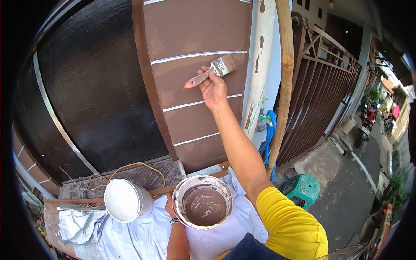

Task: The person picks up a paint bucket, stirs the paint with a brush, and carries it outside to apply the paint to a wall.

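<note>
On the left we see a white pail [122,200] standing on the pale sheet [130,236]. Just right of it, our left hand [169,205] is against the left side of the paint bucket [177,202]; its fingers are mostly hidden, so we cannot tell whether they grip. The bucket holds brown paint [203,206]. Farther off, above the bucket, our right hand [214,92] grasps the paintbrush [221,66] where handle meets ferrule. The brush's long axis slants, orange handle end to the left and lower, bristles to the right and higher, before the brown wall [195,28], between two white lines; we cannot tell if the bristles touch. Right of them stands the peeling pipe [262,47]. Our right hand is nearer the wall, our left nearer the paint.
</note>
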`<state>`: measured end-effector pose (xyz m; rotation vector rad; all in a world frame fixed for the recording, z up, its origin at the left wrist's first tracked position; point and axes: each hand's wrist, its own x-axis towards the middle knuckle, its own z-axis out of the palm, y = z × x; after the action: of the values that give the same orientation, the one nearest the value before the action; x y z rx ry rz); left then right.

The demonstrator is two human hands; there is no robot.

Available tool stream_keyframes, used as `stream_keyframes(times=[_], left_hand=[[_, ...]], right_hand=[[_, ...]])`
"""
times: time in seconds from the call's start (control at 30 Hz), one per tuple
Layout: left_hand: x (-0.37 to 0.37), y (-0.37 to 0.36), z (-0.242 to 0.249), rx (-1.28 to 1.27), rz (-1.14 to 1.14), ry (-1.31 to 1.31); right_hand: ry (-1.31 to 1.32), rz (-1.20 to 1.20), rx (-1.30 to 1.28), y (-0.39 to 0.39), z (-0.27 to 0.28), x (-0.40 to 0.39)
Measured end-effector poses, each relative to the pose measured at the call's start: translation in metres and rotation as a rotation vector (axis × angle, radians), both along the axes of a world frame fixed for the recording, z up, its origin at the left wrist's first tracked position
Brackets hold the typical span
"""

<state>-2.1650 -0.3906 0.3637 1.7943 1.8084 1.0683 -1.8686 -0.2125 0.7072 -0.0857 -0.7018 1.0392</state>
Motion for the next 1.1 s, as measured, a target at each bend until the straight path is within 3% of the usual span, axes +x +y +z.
stream_keyframes(times=[0.17, 0.37, 0.47, 0.57, 1.1], left_hand=[[0.005, 0.000, 0.001, 0.098, 0.038, -0.038], [0.000, 0.003, -0.005, 0.009, -0.005, -0.063], [-0.004, 0.011, -0.037, 0.045, 0.010, -0.199], [0.012, -0.014, 0.037, 0.022, 0.032, -0.126], [-0.002, 0.007, -0.020, 0.060, -0.007, -0.064]], right_hand=[[-0.008, 0.018, 0.002, 0.000, -0.002, -0.006], [-0.021, 0.036, 0.005, 0.001, -0.003, -0.011], [-0.031, 0.050, 0.005, 0.000, -0.004, -0.016], [-0.037, 0.058, -0.001, -0.001, -0.004, -0.021], [-0.081, 0.095, -0.025, -0.004, -0.007, -0.048]])
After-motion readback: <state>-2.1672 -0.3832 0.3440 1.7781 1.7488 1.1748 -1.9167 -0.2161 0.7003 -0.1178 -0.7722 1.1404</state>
